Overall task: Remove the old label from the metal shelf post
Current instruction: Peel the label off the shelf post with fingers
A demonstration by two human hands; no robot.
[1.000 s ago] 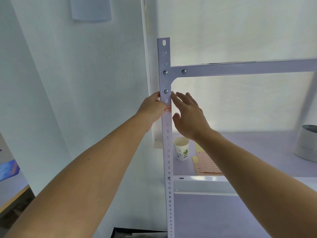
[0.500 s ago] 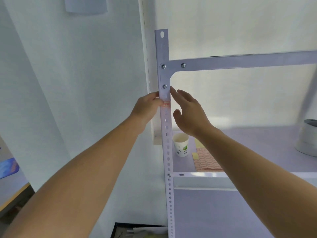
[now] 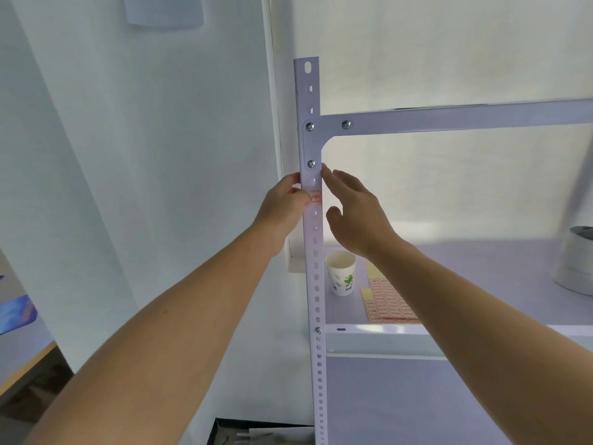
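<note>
The left hand [image 3: 282, 203] is gripping the metal shelf post [image 3: 316, 284] from its left side, thumb pressing on the red-printed label [image 3: 315, 196] stuck to the post's front face. The right hand [image 3: 356, 213] is lying open, straight fingertips touching the post's right edge, above a paper cup [image 3: 340, 274].

Looks like a plain storeroom or office back room. Bare white walls on every side. Against them, bolt-together steel shelving painted white, with a slotted shelf post [image 3: 316, 284] and a flat shelf board [image 3: 497, 258]. On the board, a paper cup [image 3: 340, 274], a sheet of small red-printed stickers [image 3: 388, 303] and grey rolls [image 3: 577, 268] at the right edge. At far left, a table corner [image 3: 22, 345] with a wooden edge.
</note>
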